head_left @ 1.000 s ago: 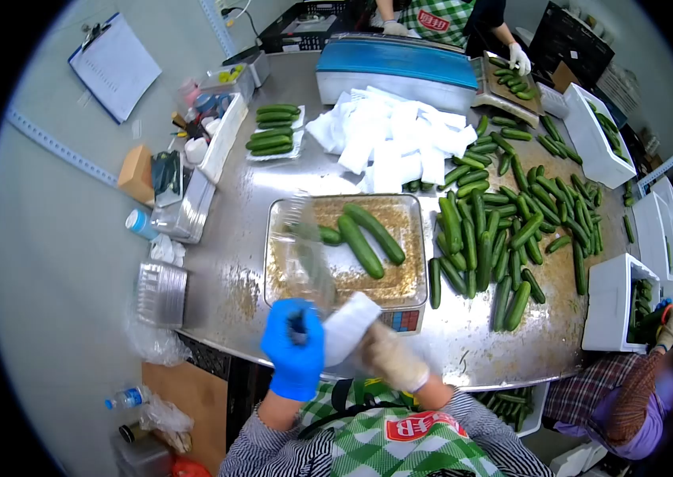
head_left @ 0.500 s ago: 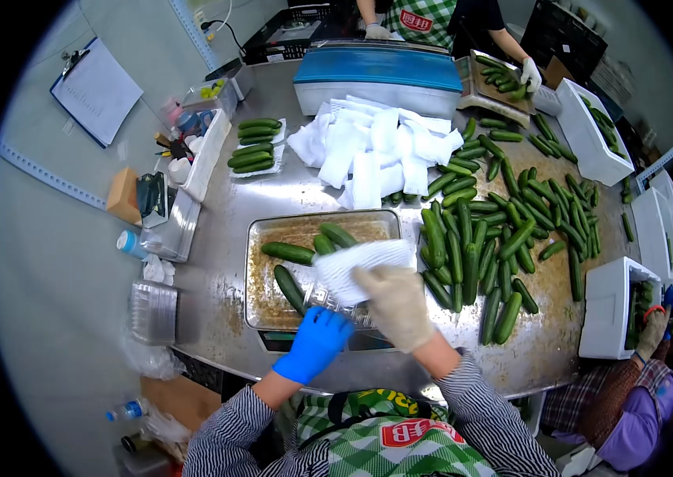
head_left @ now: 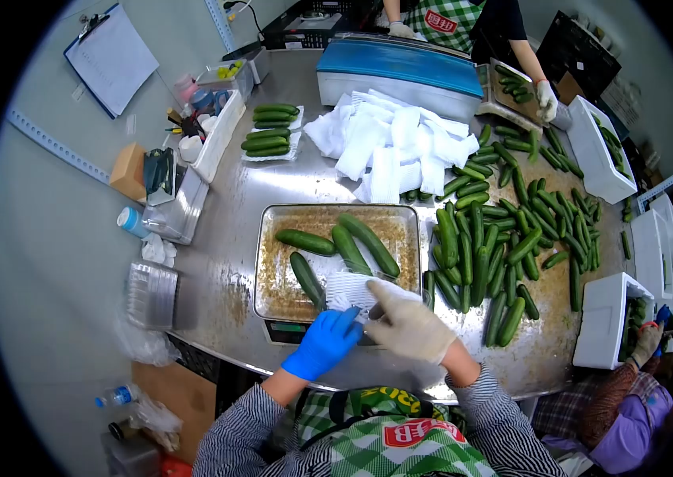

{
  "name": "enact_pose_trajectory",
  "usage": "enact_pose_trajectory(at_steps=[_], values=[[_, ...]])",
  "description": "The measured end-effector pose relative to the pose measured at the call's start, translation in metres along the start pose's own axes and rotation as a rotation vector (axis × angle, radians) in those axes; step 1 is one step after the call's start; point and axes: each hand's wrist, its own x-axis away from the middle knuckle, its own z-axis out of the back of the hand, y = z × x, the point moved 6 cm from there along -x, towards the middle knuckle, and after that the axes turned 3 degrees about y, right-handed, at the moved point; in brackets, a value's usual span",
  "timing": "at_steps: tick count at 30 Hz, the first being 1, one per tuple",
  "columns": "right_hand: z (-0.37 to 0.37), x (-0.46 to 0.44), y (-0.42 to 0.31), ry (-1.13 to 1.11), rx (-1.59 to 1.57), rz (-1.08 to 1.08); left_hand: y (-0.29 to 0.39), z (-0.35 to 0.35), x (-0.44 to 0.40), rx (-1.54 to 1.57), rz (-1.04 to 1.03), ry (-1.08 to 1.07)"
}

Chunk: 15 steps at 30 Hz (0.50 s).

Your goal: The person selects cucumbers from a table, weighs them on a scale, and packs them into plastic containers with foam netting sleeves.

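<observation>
In front of me is a metal tray (head_left: 266, 296) holding several cucumbers (head_left: 304, 241). A clear plastic box, mostly hidden, sits at its near edge, with a white ribbed pad (head_left: 356, 288) in or over it. My left hand (head_left: 323, 346), in a blue glove, has its fingers closed at the near side of the box. From the right, my right hand (head_left: 414, 324), in an off-white glove, grips the pad's right end, index finger along its top. The tray rests on a scale (head_left: 282, 331).
White pads (head_left: 388, 135) are heaped beyond the tray. Many loose cucumbers (head_left: 503, 254) cover the right side. Wrapped cucumbers (head_left: 266, 145) lie back left; clear boxes (head_left: 152, 294) are stacked at left. White foam boxes (head_left: 610, 322) stand at right. Two other people work at the far side and lower right.
My right hand has brought the white pad down toward the plastic box, uncovering more of the cucumbers behind it. My left hand has shifted slightly nearer me. The camera view has moved a little.
</observation>
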Motion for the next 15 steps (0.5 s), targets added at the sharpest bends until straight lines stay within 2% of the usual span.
enact_pose_trajectory(at_steps=[3, 4, 7, 11, 15], values=[[0.03, -0.012, -0.004, 0.269, 0.505, 0.058, -0.002, -0.001, 0.004, 0.013, -0.006, 0.019], [0.035, -0.01, -0.017, 0.436, 0.72, 0.215, -0.003, 0.0, 0.004, 0.02, -0.014, 0.033], [0.01, -0.012, 0.034, 0.205, 0.574, -0.03, -0.004, 0.004, 0.003, -0.003, -0.046, 0.003], [0.008, 0.0, 0.048, 0.283, 0.322, -0.109, -0.007, 0.001, 0.014, -0.003, -0.064, -0.007], [0.006, 0.016, 0.048, 0.393, -0.099, -0.26, -0.011, 0.003, 0.018, 0.01, -0.043, 0.002]])
